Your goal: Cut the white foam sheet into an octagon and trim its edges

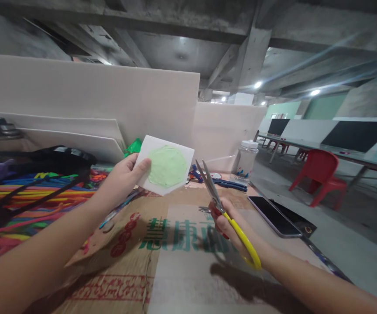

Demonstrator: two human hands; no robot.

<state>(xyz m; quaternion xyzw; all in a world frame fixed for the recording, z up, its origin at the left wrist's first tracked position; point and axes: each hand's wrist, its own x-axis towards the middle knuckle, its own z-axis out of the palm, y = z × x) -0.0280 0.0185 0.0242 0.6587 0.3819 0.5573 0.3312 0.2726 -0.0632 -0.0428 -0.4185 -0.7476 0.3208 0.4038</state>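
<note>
Pinched at its left edge by my left hand [127,171], a white square card [145,149] is raised above the table, tilted. On its face is a round light green patch [167,166] that looks soft and slightly uneven. My right hand [227,216] grips a pair of scissors [212,182] near the pivot. Their blades point up, a little apart, and a yellow handle loop [248,244] hangs below the hand. A gap separates the blades from the card's right side. My right fingers partly hide the handles.
Printed cardboard [116,279] covers the table. Colourful pipe-cleaner-like strips [44,200] and a black strap lie left. At right are a phone [273,216] and a clear bottle [245,161]. White boards [162,100] stand behind. A red chair [322,174] is on the floor beyond.
</note>
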